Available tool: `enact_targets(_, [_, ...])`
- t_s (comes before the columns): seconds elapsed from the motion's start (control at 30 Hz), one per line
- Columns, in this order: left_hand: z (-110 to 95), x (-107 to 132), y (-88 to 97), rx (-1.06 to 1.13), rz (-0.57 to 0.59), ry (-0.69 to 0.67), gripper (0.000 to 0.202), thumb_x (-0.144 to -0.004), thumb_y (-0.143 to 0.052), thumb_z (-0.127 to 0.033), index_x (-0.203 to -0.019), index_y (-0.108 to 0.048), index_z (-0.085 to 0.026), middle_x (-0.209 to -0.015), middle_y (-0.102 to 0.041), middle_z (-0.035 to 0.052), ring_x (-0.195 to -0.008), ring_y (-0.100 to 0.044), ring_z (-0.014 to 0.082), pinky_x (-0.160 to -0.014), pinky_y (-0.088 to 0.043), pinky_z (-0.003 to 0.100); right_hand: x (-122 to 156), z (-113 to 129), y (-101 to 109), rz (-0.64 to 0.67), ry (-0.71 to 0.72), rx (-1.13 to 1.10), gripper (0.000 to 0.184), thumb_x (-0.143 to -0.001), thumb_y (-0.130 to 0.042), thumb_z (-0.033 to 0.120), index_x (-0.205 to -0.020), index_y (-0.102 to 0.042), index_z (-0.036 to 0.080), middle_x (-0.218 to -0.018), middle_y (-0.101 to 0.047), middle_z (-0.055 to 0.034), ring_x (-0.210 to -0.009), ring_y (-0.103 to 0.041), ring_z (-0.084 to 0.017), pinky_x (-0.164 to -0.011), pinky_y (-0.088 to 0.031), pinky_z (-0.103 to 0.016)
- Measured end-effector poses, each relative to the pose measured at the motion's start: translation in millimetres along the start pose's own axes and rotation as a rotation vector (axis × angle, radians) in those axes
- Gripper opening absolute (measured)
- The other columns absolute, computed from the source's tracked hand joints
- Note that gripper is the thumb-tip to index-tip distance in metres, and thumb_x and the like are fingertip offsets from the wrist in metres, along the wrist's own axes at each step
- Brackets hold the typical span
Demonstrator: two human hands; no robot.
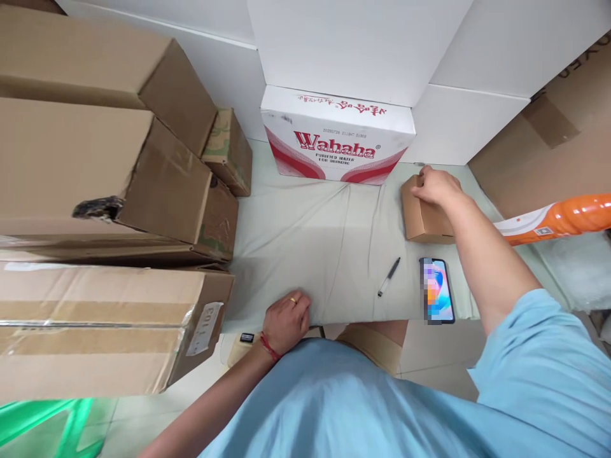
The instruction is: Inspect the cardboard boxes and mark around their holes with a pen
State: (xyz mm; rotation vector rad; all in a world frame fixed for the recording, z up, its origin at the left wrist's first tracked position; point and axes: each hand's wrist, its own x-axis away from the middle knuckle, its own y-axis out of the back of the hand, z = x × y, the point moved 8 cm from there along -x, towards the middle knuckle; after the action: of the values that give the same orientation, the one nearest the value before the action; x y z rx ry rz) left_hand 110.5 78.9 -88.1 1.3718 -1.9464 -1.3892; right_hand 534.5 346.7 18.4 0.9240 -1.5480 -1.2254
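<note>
My right hand reaches to the far right of the cloth-covered table. Its thumb and fingers grip the top of a small brown cardboard box, which stands on the cloth. Curled into a loose fist, my left hand rests at the table's near edge with nothing visible in it. Between the hands lies a black-and-clear pen. A phone with a lit screen lies nearer me, below the small box.
Stacked cardboard boxes line the left side. A white and red Wahaha carton stands at the back against white panels. On the right are an orange-and-white wrapped roll and a large carton. A green stool is at lower left.
</note>
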Motion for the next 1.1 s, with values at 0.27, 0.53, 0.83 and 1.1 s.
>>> enact_targets(0.27, [6,-1,-0.4,0.167,-0.014,0.078,0.021,-0.092,-0.053,-0.013,-0.08,-0.066,-0.023,-0.077,-0.067,0.0048,-0.071,-0.063,0.0203,-0.066,-0.045,0.031,113,45,64,-0.176,0.133,-0.276,0.058,-0.089,-0.077,0.051,-0.137,-0.066,0.022,-0.102,-0.076,-0.0093,-0.099,-0.072,-0.033,-0.09,-0.056,-0.044])
enact_targets(0.53, [28,1,20.3,0.423,-0.117,0.337,0.029,-0.111,-0.043,-0.034,-0.104,-0.068,-0.02,-0.09,-0.074,0.005,-0.081,-0.071,0.02,-0.076,-0.058,0.031,251,209,11,-0.038,0.429,-0.532,0.042,-0.103,-0.068,0.054,-0.133,-0.065,0.025,-0.104,-0.081,-0.0112,-0.092,-0.076,-0.028,-0.084,-0.058,-0.041])
enact_targets(0.83, [22,4,25.2,0.678,-0.008,0.456,0.062,-0.114,-0.035,-0.065,-0.135,-0.07,-0.019,-0.136,-0.076,0.0137,-0.125,-0.073,0.0267,-0.107,-0.061,0.042,281,173,-28,0.025,0.475,-0.667,0.038,-0.112,-0.049,0.05,-0.136,-0.072,0.032,-0.134,-0.08,-0.008,-0.121,-0.077,-0.028,-0.1,-0.059,-0.041])
enact_targets(1.1, [-1,3,9.7,0.637,0.083,0.331,0.086,-0.103,-0.067,-0.06,-0.173,-0.035,-0.024,-0.173,-0.048,0.0183,-0.161,-0.048,0.0357,-0.133,-0.041,0.058,226,46,-108,0.223,0.317,0.142,0.055,-0.106,-0.041,0.016,-0.156,-0.06,0.024,-0.138,-0.071,-0.0169,-0.095,-0.075,-0.026,-0.069,-0.043,-0.032])
